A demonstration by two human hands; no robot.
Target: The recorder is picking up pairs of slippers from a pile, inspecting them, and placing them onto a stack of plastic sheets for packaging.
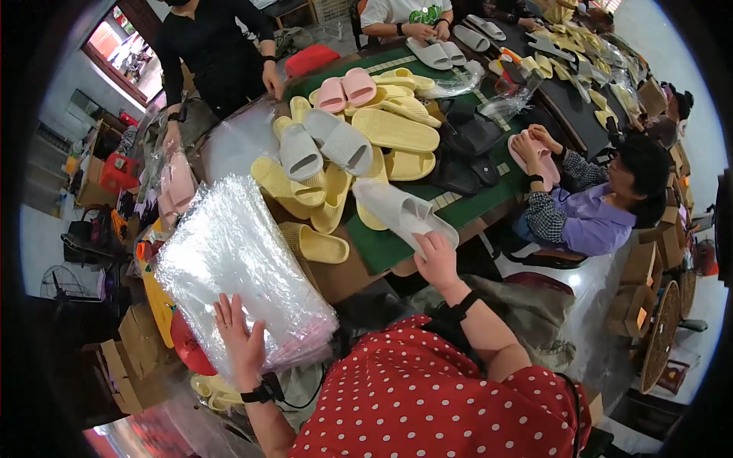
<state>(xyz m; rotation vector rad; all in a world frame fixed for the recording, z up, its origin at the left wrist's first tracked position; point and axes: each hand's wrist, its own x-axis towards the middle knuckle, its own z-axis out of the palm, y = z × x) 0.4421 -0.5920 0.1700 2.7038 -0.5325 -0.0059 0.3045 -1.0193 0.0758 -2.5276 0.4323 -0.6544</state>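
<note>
Green table [397, 244]: two hands, one white slipper [397, 210].

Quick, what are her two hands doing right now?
Left hand: open, flat on the stack of clear plastic bags.
Right hand: closed on the pair of white rubber slippers.

Left hand [240, 342] on bags [237, 259]; right hand [437, 259] grips slipper [401, 210].

A green-topped wooden work table [382, 248] carries heaped yellow rubber slippers [393, 131], with grey slippers [324, 145] left of that heap, pink slippers [345, 88] behind it and black ones [466, 149] to its right.
</note>
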